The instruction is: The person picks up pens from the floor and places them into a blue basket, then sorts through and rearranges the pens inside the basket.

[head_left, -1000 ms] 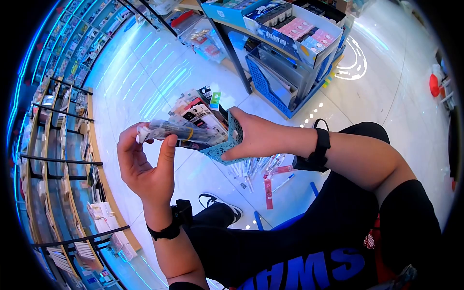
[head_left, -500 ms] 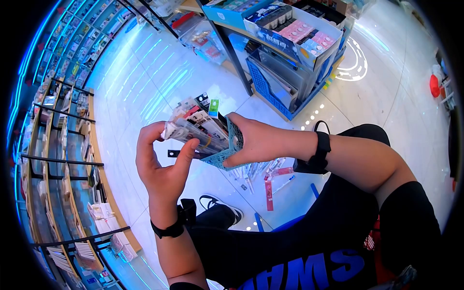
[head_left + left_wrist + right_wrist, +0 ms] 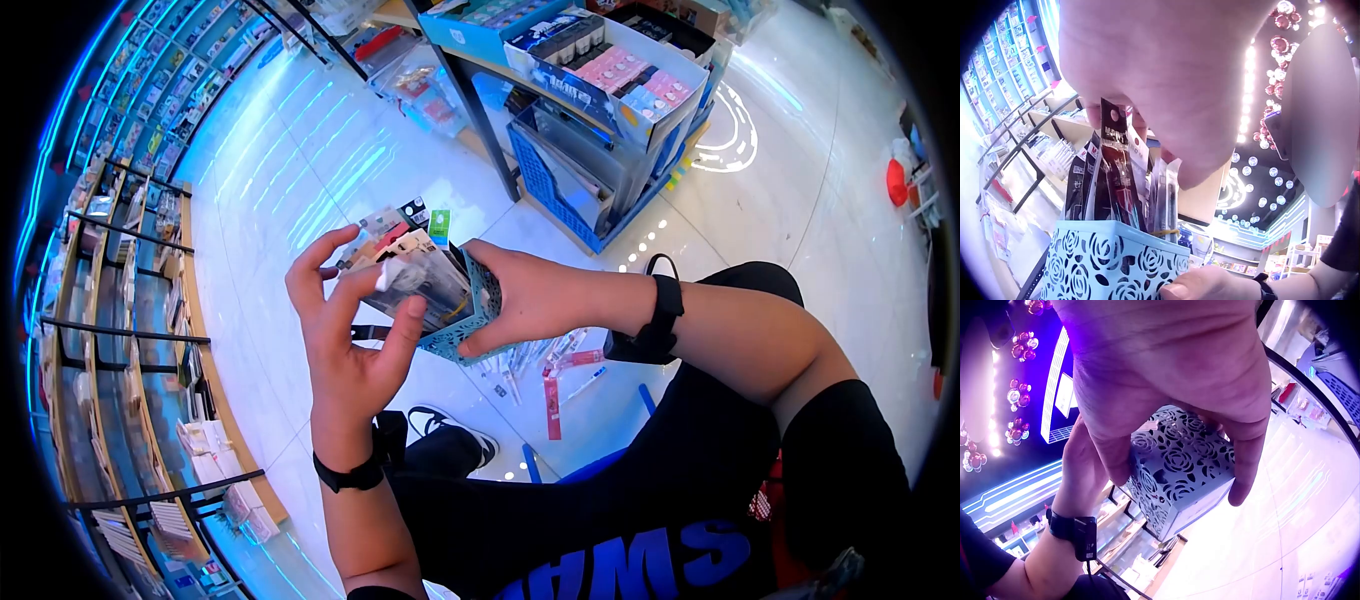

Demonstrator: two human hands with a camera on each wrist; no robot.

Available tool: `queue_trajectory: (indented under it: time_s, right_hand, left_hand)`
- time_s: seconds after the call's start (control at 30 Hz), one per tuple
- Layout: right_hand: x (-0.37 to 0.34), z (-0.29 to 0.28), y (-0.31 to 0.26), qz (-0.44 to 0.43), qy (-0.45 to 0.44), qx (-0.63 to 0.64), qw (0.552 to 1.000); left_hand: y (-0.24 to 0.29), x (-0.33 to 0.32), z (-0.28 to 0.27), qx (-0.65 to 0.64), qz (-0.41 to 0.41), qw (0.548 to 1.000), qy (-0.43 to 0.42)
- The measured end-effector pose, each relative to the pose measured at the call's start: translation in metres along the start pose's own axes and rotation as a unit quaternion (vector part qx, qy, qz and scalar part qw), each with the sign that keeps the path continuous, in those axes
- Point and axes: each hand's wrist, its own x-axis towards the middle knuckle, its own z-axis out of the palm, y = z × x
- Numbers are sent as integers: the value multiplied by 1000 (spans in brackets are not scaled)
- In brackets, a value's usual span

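My right hand (image 3: 530, 292) grips a light-blue pen holder (image 3: 1175, 456) with cut-out roses, tilted so its mouth faces my left hand. Upright in it, in the left wrist view, stand slim black packets (image 3: 1116, 169) with hang holes. Beside them is a bundle of slim clear packets (image 3: 1161, 197) with a yellow rubber band round it, low in the holder. My left hand (image 3: 345, 335) pinches the upper end of this bundle between thumb and index finger; its other fingers are spread. A green-labelled packet (image 3: 440, 227) pokes out at the far side.
Below the holder, slim packets and pens (image 3: 552, 400) lie scattered on the shiny floor. A display stand with boxed goods (image 3: 620, 75) and a blue crate (image 3: 560, 175) is ahead. Shelving (image 3: 130, 340) runs along the left. A shoe (image 3: 455, 430) is under the left forearm.
My left hand has moved right, toward the holder, bringing the banded bundle from lying across the mouth to deeper among the other packets. My right hand keeps its grip on the holder.
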Motion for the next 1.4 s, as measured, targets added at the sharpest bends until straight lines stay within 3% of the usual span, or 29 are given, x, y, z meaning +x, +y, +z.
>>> queue_trajectory:
  time_s: [0.3, 0.33, 0.4, 0.47, 0.67, 0.77, 1.0, 1.2, 1.27, 1.33, 1.4]
  right_hand:
    - [-3, -1, -7, 28, -13, 8, 999]
    - [-2, -2, -5, 27, -16, 10, 999]
    - [1, -4, -2, 11, 12, 8, 1000]
    - [1, -9, -5, 15, 17, 12, 1000]
    - [3, -8, 0, 24, 18, -8, 1000]
    - [4, -4, 3, 5, 23, 22, 999]
    - [3, -1, 2, 32, 1, -35, 999]
    - [0, 3, 6, 27, -17, -66, 997]
    - [-1, 5, 8, 29, -21, -67, 997]
    - [-1, 6, 7, 14, -24, -81, 996]
    - [-2, 7, 6, 18, -26, -70, 997]
  left_hand:
    - [12, 6, -6, 65, 4, 997, -43]
    - [17, 10, -11, 57, 0, 998, -15]
    - [2, 2, -25, -40, -95, 995, 14]
    - [-4, -2, -40, -26, -153, 987, -37]
    - [-17, -18, -21, -146, -217, 965, -8]
    - [-13, -20, -14, -198, -213, 957, 1]
    - [-11, -21, -13, -174, -196, 964, 40]
    - [-15, -24, -14, -130, -98, 981, 102]
    - [-18, -24, -17, -125, -88, 984, 88]
    - [-19, -23, -18, -59, -15, 997, 46]
    - [-5, -16, -21, -57, -26, 998, 1]
